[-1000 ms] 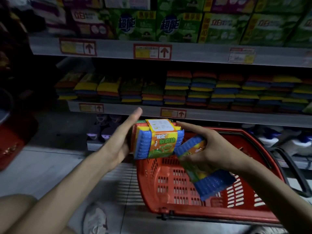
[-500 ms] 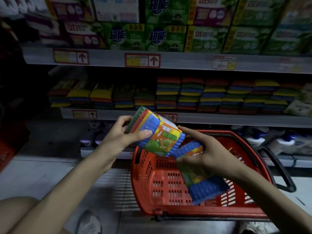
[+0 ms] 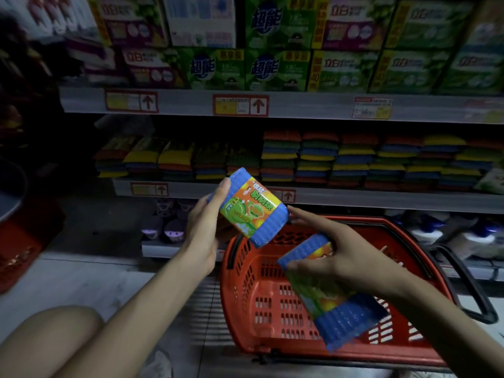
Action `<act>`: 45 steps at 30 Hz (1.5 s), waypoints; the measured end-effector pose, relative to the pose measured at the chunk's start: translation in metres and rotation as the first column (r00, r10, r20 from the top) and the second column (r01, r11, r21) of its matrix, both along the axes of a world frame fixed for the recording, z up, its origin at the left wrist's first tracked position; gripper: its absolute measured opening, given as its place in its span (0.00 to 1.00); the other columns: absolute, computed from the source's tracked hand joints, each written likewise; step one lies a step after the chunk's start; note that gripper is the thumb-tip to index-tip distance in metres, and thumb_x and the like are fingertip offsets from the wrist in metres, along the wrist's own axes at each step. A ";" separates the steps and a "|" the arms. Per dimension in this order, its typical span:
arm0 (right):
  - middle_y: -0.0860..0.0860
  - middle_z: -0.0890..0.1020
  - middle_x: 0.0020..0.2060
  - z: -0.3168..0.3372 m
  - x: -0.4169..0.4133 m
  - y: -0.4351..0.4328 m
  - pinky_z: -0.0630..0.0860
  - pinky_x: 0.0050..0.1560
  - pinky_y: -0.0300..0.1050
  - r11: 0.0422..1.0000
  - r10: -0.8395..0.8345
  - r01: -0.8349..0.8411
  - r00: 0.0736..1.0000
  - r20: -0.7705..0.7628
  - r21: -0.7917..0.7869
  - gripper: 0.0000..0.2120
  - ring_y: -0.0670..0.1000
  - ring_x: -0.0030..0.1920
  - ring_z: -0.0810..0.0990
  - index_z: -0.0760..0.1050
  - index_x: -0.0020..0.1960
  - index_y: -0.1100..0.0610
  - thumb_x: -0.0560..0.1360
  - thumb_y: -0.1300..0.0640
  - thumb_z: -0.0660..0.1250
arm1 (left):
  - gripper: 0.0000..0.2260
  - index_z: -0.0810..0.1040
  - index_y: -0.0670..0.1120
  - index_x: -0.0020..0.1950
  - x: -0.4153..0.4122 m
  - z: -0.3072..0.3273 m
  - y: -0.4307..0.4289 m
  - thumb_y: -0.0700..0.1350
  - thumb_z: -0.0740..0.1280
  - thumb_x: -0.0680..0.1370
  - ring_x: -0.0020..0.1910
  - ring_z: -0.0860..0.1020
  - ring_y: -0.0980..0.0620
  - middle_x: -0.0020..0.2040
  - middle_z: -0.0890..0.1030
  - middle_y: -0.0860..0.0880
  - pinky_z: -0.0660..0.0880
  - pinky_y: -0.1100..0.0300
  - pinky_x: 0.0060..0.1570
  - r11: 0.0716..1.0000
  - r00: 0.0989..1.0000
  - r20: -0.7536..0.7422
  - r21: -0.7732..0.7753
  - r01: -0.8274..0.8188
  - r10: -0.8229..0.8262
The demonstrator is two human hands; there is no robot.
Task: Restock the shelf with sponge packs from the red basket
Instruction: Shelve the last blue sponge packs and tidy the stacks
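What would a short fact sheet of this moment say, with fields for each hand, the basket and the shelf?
Left: the left hand holds the upper sponge pack between thumb and fingers, with the label facing the camera
Right: the right hand grips the lower sponge pack over the basket, index finger stretched toward the upper pack
Basket: the red basket stands on the floor below both hands
Shelf: the shelf carries stacked sponges in rows, lower at the left
Above: boxes in green and purple
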State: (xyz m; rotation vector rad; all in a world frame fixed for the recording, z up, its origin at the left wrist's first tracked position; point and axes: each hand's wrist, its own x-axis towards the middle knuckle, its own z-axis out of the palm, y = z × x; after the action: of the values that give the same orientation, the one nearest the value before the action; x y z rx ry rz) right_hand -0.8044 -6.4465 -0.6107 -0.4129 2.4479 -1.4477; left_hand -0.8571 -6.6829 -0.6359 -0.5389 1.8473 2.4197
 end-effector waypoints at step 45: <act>0.37 0.77 0.66 -0.008 -0.016 -0.050 0.82 0.55 0.41 0.973 -0.103 0.105 0.994 0.022 -0.204 0.42 0.37 0.59 0.81 0.69 0.74 0.36 0.64 0.46 0.81 | 0.25 0.76 0.45 0.63 -0.004 -0.002 -0.023 0.41 0.79 0.69 0.53 0.86 0.46 0.56 0.86 0.43 0.81 0.47 0.57 0.987 0.994 -0.094 0.157 -0.034 0.049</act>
State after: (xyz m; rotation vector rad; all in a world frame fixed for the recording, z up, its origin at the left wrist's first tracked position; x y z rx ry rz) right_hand -0.8199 -6.4970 -0.6185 -0.3201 2.3506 -1.7497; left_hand -0.8613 -6.7056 -0.6384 -0.4598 1.6765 2.6338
